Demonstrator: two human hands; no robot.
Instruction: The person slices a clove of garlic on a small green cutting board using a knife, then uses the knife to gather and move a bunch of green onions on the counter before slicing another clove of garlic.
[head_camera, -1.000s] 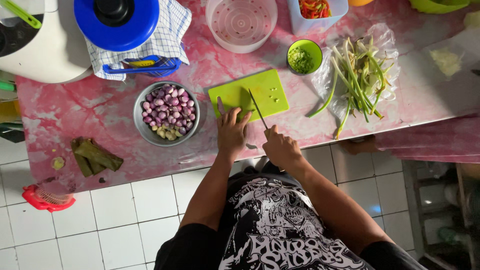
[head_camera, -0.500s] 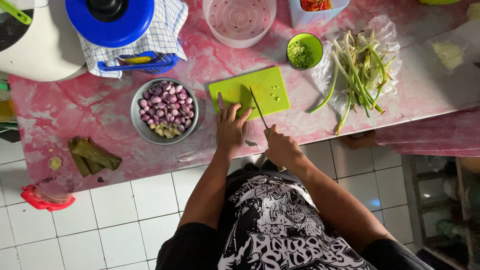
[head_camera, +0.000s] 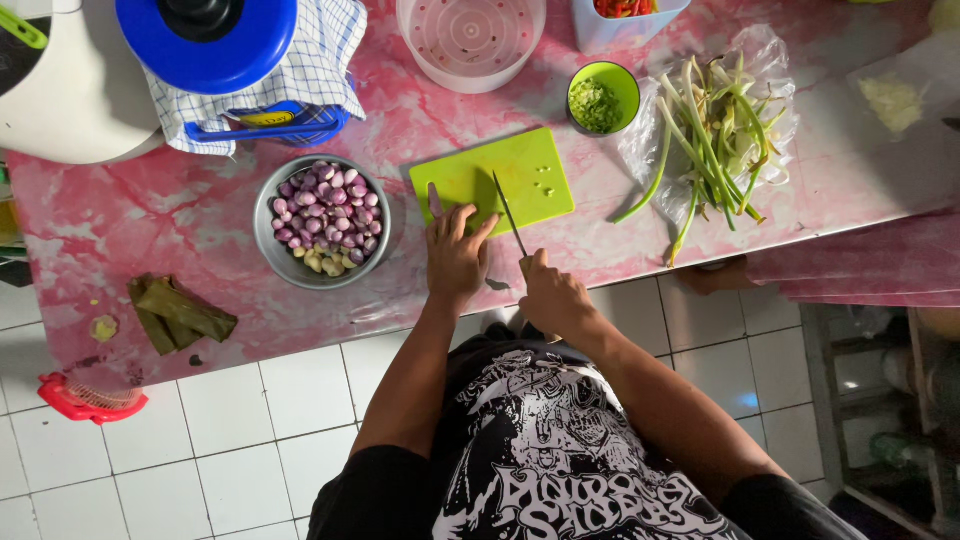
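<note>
One pink marbled tabletop (head_camera: 180, 215) carries everything, above a white tiled floor (head_camera: 200, 460). At its far left corner stands one large white appliance (head_camera: 70, 95), and beside it one round blue lid (head_camera: 205, 40) rests on one blue-checked cloth (head_camera: 320, 60). One clear round plastic tub (head_camera: 470, 40) sits further along, with one white container of red pieces (head_camera: 625, 12) next to it. One sheet of clear plastic (head_camera: 770, 60) holds a loose bunch of long green stalks (head_camera: 715, 135), too tangled to count. One steel bowl (head_camera: 268, 235) is heaped with small purple shallots (head_camera: 325, 205) and a few pale cloves, too many to count. One lime-green cutting board (head_camera: 525, 165) lies between the bowl and the stalks, with a few tiny green bits on it. A small pile of folded dark green leaves (head_camera: 180, 312) lies near the front left edge. One small green cup (head_camera: 603, 97) holds chopped greens. Of the two hands, the left hand (head_camera: 455, 255) lies with fingers spread and curled on the near edge of the board, pressing down on something too small to tell. The right hand (head_camera: 555, 295) is closed around the handle of one knife (head_camera: 510, 215), whose thin blade stands over the board just beside the left fingers.
</note>
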